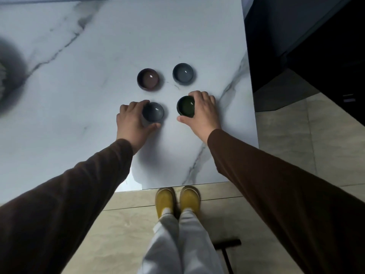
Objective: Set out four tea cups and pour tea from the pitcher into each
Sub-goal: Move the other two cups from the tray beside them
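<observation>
Four cups sit on the counter [79, 115]; our left hand [131, 120] grips the grey cup [153, 112], right hand [205, 109] the green cup [185, 106]. We should square them evenly, then release gently.

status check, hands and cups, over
Left hand on dark grey cup, right hand on dark green cup. Four cups out. No pitcher visible.

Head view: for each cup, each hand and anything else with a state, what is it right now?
Brown cup: upright on the table, far left, untouched.
Grey-blue cup: upright, far right, untouched.
Dark grey cup: upright, near left, held by the left hand.
Green cup: upright, near right, held by the right hand.
Marble table: carries all four cups.
Tea in the cups: cannot tell.
</observation>
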A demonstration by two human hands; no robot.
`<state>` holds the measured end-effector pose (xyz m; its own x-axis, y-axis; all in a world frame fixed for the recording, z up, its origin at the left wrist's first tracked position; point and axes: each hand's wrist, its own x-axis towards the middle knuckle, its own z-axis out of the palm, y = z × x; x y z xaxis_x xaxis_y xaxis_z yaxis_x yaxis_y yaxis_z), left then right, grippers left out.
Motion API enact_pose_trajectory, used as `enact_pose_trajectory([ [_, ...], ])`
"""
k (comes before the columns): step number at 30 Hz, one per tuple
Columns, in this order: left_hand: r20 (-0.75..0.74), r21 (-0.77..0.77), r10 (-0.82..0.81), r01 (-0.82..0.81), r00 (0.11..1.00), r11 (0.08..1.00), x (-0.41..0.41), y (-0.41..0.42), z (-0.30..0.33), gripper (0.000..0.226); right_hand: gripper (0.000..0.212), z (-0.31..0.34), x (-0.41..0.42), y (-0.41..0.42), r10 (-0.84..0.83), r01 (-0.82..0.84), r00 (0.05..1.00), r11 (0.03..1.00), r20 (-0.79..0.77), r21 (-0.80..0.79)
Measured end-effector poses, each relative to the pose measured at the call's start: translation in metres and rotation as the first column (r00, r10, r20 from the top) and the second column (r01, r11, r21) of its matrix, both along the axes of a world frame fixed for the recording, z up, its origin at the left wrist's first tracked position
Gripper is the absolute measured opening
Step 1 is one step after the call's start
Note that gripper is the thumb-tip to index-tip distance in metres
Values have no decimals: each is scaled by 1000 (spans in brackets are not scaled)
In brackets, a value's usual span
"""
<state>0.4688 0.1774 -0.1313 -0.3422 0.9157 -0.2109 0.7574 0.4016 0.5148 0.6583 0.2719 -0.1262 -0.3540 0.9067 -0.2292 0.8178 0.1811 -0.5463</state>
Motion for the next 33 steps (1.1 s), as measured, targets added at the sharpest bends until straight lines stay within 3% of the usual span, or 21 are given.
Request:
enact_pose_trajectory([
  [5, -20, -20, -23, 23, 1000, 1000, -3, -3, -2, 67, 68, -5, -5, -3, 10, -10, 1000, 1000, 12, 11],
  [11, -40, -64, -42, 40, 998, 997, -3, -10, 11, 85, 87, 8, -5, -8, 49, -51, 992, 999, 118, 14],
  [15, -43, -21, -51, 50, 998, 999, -17, -33, 36, 73, 68, 41, -10, -24, 42, -58, 993, 988, 110, 142],
  [20, -67, 15, -18, 19, 998, 1000, -59, -81, 72, 56, 37, 90, -47, -63, 127, -137, 990, 977, 67, 164],
  [33, -113, -4, -7, 7, 994, 1000, -228, -227, 118, 51, 22, 134, -228, -217, 149, -147, 988, 988, -39, 51],
])
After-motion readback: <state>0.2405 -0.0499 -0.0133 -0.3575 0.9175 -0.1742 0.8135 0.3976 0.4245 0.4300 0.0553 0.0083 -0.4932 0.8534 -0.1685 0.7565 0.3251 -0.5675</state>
